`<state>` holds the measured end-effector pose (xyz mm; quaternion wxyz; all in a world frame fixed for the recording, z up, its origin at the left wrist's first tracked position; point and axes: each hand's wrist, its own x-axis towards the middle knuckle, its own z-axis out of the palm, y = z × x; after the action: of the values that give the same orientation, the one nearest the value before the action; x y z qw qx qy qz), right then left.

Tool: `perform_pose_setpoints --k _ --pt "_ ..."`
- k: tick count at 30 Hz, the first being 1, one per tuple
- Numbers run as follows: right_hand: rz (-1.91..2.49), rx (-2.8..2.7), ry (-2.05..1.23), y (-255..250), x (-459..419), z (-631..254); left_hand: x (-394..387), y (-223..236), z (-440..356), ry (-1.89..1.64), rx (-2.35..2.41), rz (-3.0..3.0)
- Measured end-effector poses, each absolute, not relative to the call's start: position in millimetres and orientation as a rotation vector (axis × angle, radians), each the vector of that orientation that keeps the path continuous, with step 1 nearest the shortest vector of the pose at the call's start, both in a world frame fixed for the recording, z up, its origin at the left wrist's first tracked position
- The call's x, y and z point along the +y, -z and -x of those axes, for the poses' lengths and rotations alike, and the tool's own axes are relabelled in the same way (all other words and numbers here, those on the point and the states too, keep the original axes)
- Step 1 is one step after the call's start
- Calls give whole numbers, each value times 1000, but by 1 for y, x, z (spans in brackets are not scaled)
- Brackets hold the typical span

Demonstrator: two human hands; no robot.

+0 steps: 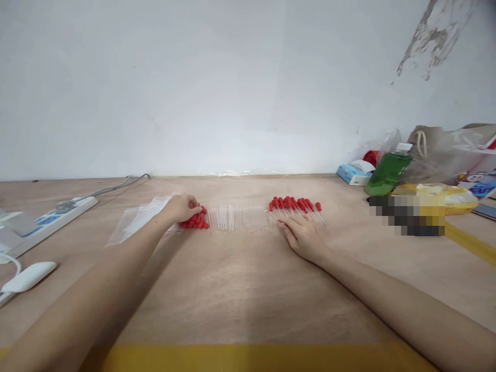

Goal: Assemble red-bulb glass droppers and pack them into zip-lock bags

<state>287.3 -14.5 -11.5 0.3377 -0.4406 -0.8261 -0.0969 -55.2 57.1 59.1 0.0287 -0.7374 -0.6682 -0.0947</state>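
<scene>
My left hand (182, 207) is at a pile of red rubber bulbs (196, 222), thumb and fingertips pinched on one bulb at the pile's upper edge. My right hand (304, 235) holds a thin clear dropper tube (272, 214) between thumb and fingers, its free end pointing up and left. Between the hands lies a row of clear dropper tubes (232, 219) without bulbs, side by side. Just beyond my right hand, several droppers with red bulbs (294, 203) on their far ends lie in a group, partly covered by the hand.
Clear plastic bags (135, 222) lie under my left forearm. A white power strip (50, 225) and a white charger (29, 276) are at left. To the right stand a tissue pack (353, 173), a green bottle (389, 168) and plastic bags. Yellow tape (248, 357) runs along the front edge.
</scene>
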Motion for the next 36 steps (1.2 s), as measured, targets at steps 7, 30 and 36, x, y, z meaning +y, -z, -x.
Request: perform_pose_setpoints --k 7,30,36 --pt "1151 -2154 237 12 -14 -289 62 -58 51 207 -2007 2178" --pt "1040 -2036 0 9 -16 -287 7 -32 -3 1412 -1813 2490" --pt "995 -2091 -68 9 -26 -280 -17 8 -44 1472 -1626 2782"
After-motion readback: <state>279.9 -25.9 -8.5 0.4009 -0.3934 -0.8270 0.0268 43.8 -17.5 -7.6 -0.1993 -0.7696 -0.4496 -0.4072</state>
